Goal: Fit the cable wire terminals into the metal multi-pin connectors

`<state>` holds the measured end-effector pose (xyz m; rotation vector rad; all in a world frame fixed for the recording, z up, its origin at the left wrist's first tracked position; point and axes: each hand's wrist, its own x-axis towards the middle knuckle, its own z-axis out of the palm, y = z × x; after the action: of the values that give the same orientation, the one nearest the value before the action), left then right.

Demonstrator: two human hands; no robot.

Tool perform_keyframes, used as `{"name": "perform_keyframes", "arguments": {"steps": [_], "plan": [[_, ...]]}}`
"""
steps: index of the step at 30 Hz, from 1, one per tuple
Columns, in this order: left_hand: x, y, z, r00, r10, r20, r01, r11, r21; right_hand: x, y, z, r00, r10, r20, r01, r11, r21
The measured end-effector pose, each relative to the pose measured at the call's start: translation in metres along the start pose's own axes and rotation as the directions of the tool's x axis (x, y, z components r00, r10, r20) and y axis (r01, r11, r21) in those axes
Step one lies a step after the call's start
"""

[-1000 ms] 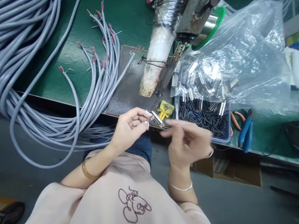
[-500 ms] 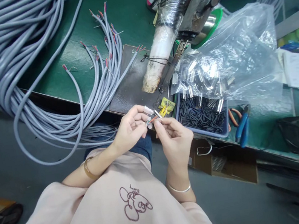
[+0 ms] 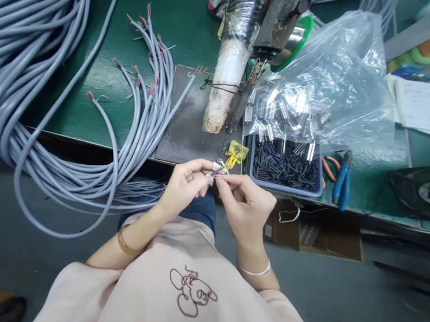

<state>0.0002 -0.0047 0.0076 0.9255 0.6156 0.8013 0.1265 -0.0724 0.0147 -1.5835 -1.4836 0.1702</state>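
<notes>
Two hands meet at a small connector by the bench edge

At the fingertips we note a few thin coloured wires [image 3: 217, 171], grasped between thumb and forefinger of our left hand [image 3: 186, 186]. They run toward a small connector [image 3: 221, 166], which sits just beyond those fingertips, by the front edge of the green bench [image 3: 187, 28]. Our right hand [image 3: 247, 198] meets it from the other side: thumb and forefinger stand close together beside the wires, the other fingers curled in. We cannot tell whether a wire is caught between them; the gap is too small to read

Near the fingers we record a yellow piece [image 3: 235, 153] just behind the connector, at the edge of a dark plate [image 3: 185, 141]. Over the plate hangs the end of a white wrapped tube [image 3: 227, 73]

To the right of our hands we see a blue tray [image 3: 290, 191] of short black tubes [image 3: 282, 169], with a clear plastic bag [image 3: 351, 66] lying across its back part. Beside the tray are blue-handled pliers [image 3: 341, 184]; farther right, white papers [image 3: 428, 103]. A spool [image 3: 306, 38] with a green rim stands behind the bag

To the left, grey cables [image 3: 0, 87] form a large coil, their stripped ends fanned out over the bench
</notes>
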Motion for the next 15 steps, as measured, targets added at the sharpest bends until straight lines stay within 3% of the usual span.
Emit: {"name": "perform_keyframes", "arguments": {"steps": [3, 6, 8, 11, 15], "plan": [[0.001, 0.002, 0.000, 0.999, 0.018, -0.041, -0.017, 0.999, 0.028, 0.000, 0.006, -0.005, 0.988, -0.054, -0.146, 0.052, 0.998, -0.016], [0.001, 0.002, -0.001, 0.995, 0.036, -0.093, -0.033, 0.999, 0.037, 0.004, 0.013, -0.011, 0.924, -0.008, -0.383, 0.082, 0.981, 0.177], [0.001, 0.002, -0.001, 0.993, 0.033, -0.113, -0.029, 0.999, 0.034, 0.006, 0.016, -0.014, 0.900, -0.002, -0.437, 0.114, 0.966, 0.230], [0.001, 0.002, -0.002, 0.993, 0.021, -0.119, -0.018, 0.999, 0.030, 0.005, 0.021, -0.014, 0.926, -0.023, -0.376, 0.085, 0.985, 0.150], [0.002, 0.003, -0.001, 0.995, 0.021, -0.099, -0.020, 1.000, 0.011, 0.001, 0.028, -0.006, 0.978, -0.103, -0.182, 0.116, 0.991, 0.067]]}}
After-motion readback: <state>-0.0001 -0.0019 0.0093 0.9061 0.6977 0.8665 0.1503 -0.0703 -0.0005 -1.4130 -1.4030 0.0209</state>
